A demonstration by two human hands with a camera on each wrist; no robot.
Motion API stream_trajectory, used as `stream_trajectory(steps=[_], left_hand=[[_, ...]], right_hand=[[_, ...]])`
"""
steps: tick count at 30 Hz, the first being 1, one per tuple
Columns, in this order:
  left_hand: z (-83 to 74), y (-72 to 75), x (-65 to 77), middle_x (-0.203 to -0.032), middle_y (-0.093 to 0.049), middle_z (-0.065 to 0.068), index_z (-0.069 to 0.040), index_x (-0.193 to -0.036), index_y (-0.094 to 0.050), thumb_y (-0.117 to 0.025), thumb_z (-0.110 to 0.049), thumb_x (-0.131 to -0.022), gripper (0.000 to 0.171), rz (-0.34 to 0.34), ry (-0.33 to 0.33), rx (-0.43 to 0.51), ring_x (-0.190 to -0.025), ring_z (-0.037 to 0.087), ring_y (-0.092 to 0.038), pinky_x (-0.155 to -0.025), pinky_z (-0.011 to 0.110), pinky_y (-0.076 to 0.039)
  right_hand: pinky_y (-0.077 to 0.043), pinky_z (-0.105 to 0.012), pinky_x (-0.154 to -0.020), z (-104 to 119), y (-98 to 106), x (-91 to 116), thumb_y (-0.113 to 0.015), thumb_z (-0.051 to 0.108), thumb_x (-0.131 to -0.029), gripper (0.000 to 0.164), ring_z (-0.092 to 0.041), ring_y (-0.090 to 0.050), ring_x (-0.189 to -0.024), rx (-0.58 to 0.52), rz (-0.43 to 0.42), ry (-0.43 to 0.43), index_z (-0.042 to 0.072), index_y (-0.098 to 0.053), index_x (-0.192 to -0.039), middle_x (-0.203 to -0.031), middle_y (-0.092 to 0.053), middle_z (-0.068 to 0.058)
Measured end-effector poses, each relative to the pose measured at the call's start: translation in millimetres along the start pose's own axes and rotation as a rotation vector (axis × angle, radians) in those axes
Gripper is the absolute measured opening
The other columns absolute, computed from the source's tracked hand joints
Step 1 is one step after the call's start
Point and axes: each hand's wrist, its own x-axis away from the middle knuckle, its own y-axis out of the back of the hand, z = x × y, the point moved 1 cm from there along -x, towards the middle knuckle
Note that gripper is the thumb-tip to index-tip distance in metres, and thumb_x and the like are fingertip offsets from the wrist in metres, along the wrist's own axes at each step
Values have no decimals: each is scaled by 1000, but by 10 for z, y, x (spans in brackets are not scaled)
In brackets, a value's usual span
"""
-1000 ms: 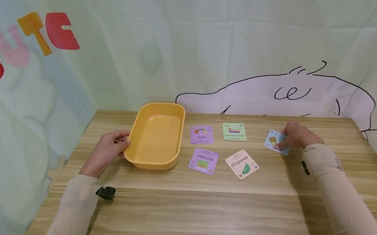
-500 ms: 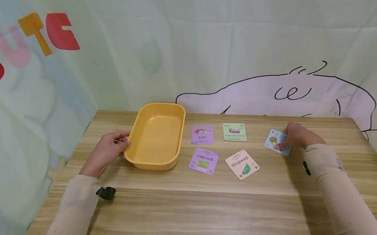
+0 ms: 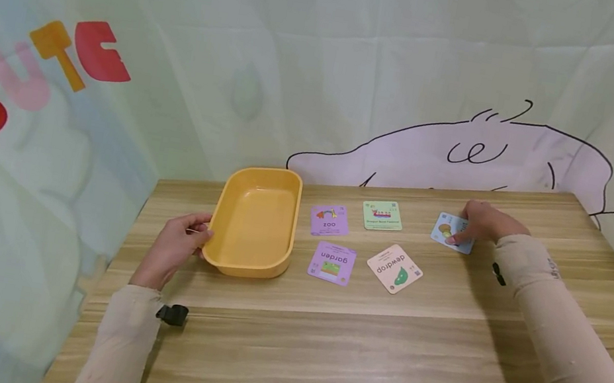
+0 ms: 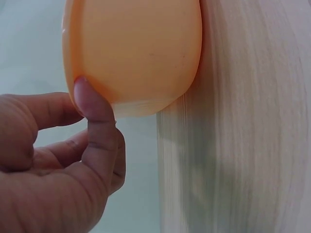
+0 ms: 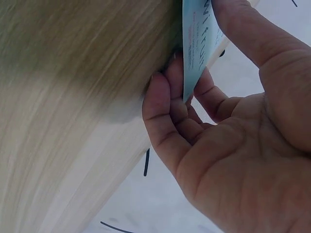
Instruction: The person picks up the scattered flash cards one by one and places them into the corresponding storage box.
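Observation:
My left hand point(image 3: 176, 244) pinches the left rim of a yellow plastic tray point(image 3: 285, 262), thumb on the rim and fingers beneath it. The tray's inside holds nothing. In the left wrist view the thumb point(image 4: 92, 104) presses the tray wall point(image 4: 141, 58). Over at the right, my right hand point(image 3: 485, 223) grips a light-blue square card point(image 3: 444, 229) with a round brown and yellow-green picture. In the right wrist view the card point(image 5: 194, 48) sits between the thumb and the curled fingers point(image 5: 158, 97), which partly hide it.
Between tray and right hand lie a purple "zoo" card point(image 3: 328, 225), a green boat card point(image 3: 381, 220), a purple "garden" card point(image 3: 333, 256) and a pink "dewdrop" card point(image 3: 392, 265). A printed cloth point(image 3: 231, 59) hangs behind the wooden table point(image 3: 316, 360).

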Motion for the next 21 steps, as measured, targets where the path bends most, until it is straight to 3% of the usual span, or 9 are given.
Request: stream_trajectory(steps=[7, 15, 21], left_hand=[[4, 0, -4, -118, -49, 15, 2, -148, -46, -53, -11, -106, 45, 1, -7, -1, -94, 21, -54, -73, 30, -59], [7, 0, -9, -118, -49, 16, 2, -148, -47, -53, -11, -105, 45, -4, -2, -8, -94, 22, -54, -72, 28, -59], [16, 3, -14, -118, -49, 15, 1, -148, -47, -54, -12, -105, 45, -1, -5, -5, -92, 21, -55, -73, 31, -59]], right_hand=[[-46, -41, -80, 11, -4, 19, -84, 25, -84, 60, -31, -53, -92, -50, 16, 8, -16, -56, -118, -105, -61, -21], [-46, -51, -91, 43, -12, 42, -83, 23, -85, 66, -36, -52, -103, -93, 28, -17, -12, -48, -128, -117, -56, -26], [-46, -51, -91, 64, -17, 60, -82, 23, -87, 64, -36, -52, -103, -90, 26, -15, -11, -46, -128, -118, -56, -25]])
